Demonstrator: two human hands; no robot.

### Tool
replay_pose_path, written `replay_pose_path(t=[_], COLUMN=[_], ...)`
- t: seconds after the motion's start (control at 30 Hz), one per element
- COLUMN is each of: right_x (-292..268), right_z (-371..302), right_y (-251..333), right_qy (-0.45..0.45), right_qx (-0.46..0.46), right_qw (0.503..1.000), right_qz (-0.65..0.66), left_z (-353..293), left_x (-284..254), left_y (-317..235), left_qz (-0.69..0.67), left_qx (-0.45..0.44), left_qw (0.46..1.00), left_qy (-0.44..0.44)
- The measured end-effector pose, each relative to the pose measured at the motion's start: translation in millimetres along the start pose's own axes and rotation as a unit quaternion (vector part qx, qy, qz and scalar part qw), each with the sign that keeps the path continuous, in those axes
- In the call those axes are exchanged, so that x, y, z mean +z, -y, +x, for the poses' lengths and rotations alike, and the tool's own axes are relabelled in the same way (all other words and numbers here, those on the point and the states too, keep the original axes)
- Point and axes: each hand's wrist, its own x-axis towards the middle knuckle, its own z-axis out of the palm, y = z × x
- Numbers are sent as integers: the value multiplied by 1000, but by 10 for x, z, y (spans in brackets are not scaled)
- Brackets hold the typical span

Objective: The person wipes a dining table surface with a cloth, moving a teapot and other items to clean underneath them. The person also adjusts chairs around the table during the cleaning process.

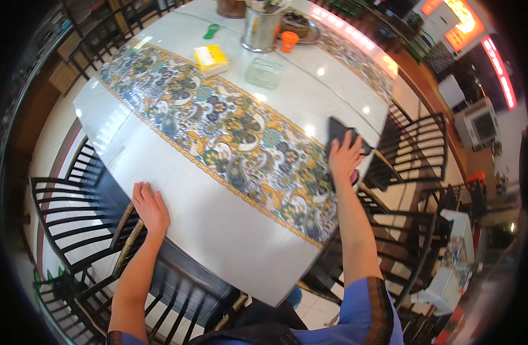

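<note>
My right hand (pixel 345 156) presses a dark cloth (pixel 335 126) onto the right end of the table (pixel 218 221), over the edge of a patterned strip (pixel 229 132) that runs across the white top. The fingers lie over the cloth, and motion blurs it slightly. Near the table's left front edge, my left hand (pixel 151 208) rests with fingers stretched out and nothing in it.
Farther back stand a yellow-and-white tissue pack (pixel 211 60), a square glass ashtray (pixel 264 73), a metal utensil holder (pixel 259 30) and an orange cup (pixel 288 41). A green object (pixel 211 31) lies nearby. Dark slatted chairs (pixel 63 224) surround the table.
</note>
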Motion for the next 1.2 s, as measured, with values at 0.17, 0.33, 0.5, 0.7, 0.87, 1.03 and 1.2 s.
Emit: replay_pose_path(t=[0.17,0.33,0.5,0.7,0.87,1.03,1.2], right_x=[156,-654,-79,13,-228,14,525], right_z=[218,-862,-206,-229,-820,-595,206], right_y=[1259,2382,3002,4109,4649,4750,4604], right_qy=[65,176,129,143,183,194,138], right_qx=[-90,-351,-291,-208,-409,-414,-289], right_qw=[992,886,921,957,863,841,910], right_qz=[60,247,223,143,234,289,264], left_z=[8,-25,11,51,37,26,51], left_x=[-112,-176,-192,-246,-170,-242,-235], left_y=[-49,-37,-123,-157,-148,-122,-118], left_qz=[-3,17,4,-9,-7,0,-22], left_qx=[-22,-42,-44,-58,-66,-52,-53], left_qw=[999,998,998,997,997,998,997], left_qy=[27,34,37,41,41,46,46])
